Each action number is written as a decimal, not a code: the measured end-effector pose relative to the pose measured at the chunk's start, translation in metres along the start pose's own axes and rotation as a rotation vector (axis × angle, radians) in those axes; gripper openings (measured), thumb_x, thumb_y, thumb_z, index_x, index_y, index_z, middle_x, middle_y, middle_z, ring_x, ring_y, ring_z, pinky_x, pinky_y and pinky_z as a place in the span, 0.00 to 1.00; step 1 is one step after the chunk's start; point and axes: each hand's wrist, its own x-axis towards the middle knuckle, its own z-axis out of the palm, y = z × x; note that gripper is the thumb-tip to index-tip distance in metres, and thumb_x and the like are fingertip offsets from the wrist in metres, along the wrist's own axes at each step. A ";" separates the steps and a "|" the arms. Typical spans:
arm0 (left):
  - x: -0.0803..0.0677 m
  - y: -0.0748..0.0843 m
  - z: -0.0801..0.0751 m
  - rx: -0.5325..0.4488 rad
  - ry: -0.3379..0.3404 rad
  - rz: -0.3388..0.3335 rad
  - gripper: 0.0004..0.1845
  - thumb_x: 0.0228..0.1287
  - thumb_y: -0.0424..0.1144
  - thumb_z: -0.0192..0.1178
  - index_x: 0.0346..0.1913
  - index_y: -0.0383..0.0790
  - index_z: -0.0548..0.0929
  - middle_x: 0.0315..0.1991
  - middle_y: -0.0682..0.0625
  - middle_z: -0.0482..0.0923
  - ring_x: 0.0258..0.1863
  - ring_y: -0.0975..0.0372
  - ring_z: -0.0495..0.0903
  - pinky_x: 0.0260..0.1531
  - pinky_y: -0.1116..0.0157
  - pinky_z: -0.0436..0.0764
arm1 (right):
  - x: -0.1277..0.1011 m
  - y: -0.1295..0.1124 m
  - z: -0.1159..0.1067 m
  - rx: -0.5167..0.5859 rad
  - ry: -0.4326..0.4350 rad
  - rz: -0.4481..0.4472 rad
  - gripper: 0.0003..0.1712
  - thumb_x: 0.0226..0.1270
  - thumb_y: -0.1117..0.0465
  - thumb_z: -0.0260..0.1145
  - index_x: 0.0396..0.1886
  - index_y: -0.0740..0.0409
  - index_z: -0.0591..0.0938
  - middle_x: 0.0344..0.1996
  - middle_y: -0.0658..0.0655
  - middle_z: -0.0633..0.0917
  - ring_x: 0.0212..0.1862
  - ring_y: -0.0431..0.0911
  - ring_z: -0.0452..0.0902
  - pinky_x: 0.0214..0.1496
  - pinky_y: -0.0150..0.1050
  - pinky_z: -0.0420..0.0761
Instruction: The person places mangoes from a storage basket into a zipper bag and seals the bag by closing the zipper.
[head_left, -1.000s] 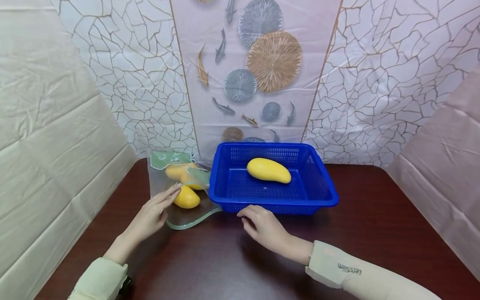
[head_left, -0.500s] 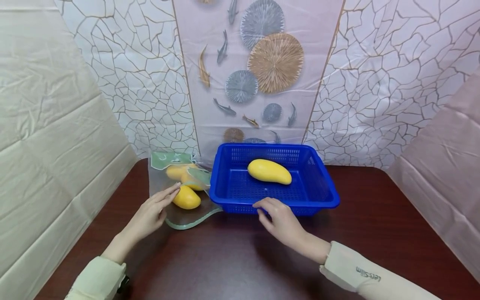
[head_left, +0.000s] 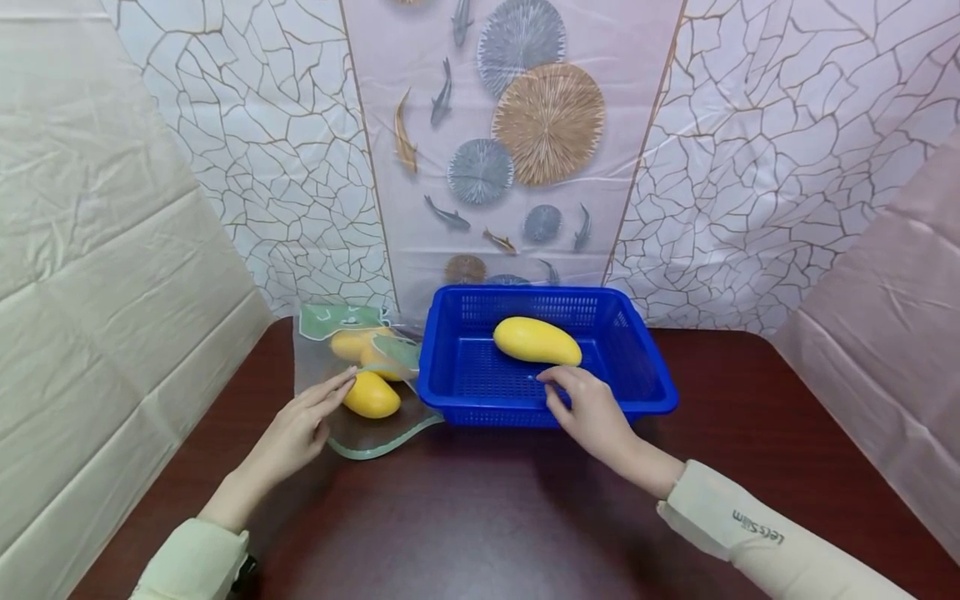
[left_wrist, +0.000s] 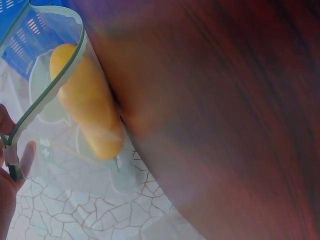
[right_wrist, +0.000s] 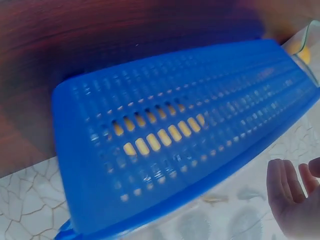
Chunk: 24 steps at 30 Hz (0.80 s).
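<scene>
My left hand [head_left: 300, 433] pinches the green-edged opening of a clear zip bag [left_wrist: 42, 95]; thumb and fingers show on either side of its edge in the left wrist view. Several yellow mangoes lie in the bag, one mango [head_left: 373, 396] close to the opening by my fingertips. A longer yellow mango [head_left: 532, 339] rests on the floor of the blue plastic basket [head_left: 480, 375]. Over the basket's front rim hovers my right hand [head_left: 596, 421], fingers loosely bent and holding nothing, its fingertips just short of that mango. In the right wrist view, this mango shows through the basket's slots.
The dark red-brown table [head_left: 420, 517] carries the bag at left and the basket at centre, side by side. Behind them hangs a patterned cloth [head_left: 300, 167], with pale cloth walls at both sides.
My right hand has moved right and forward from in front of the basket to over its front rim, near the mango. The left hand stays at the bag.
</scene>
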 end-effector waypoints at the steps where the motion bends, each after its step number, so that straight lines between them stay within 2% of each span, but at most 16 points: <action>1: 0.000 0.000 -0.001 -0.002 -0.005 -0.006 0.43 0.32 0.12 0.58 0.63 0.31 0.72 0.66 0.44 0.69 0.55 0.49 0.74 0.44 0.68 0.69 | 0.001 0.002 -0.001 -0.004 -0.002 0.013 0.09 0.57 0.71 0.64 0.38 0.61 0.83 0.36 0.56 0.85 0.40 0.48 0.81 0.41 0.44 0.80; 9: -0.002 0.000 0.000 -0.007 -0.013 -0.032 0.44 0.33 0.12 0.59 0.64 0.32 0.71 0.67 0.44 0.68 0.56 0.49 0.73 0.46 0.71 0.68 | 0.012 0.018 -0.009 -0.044 0.011 0.066 0.08 0.56 0.72 0.62 0.36 0.63 0.82 0.33 0.59 0.85 0.36 0.49 0.81 0.38 0.46 0.80; 21: 0.002 -0.001 0.000 0.010 0.002 -0.022 0.41 0.33 0.11 0.60 0.60 0.28 0.73 0.65 0.42 0.69 0.56 0.50 0.73 0.47 0.70 0.68 | 0.034 0.021 -0.023 -0.063 -0.076 0.134 0.08 0.61 0.67 0.60 0.39 0.64 0.82 0.37 0.62 0.86 0.37 0.53 0.82 0.38 0.47 0.82; 24: -0.001 -0.001 0.001 0.005 0.007 -0.028 0.41 0.32 0.11 0.60 0.61 0.28 0.73 0.65 0.42 0.70 0.56 0.49 0.73 0.51 0.74 0.66 | 0.040 0.019 -0.022 -0.061 -0.120 0.154 0.09 0.62 0.66 0.60 0.40 0.64 0.82 0.37 0.62 0.85 0.39 0.53 0.82 0.39 0.47 0.82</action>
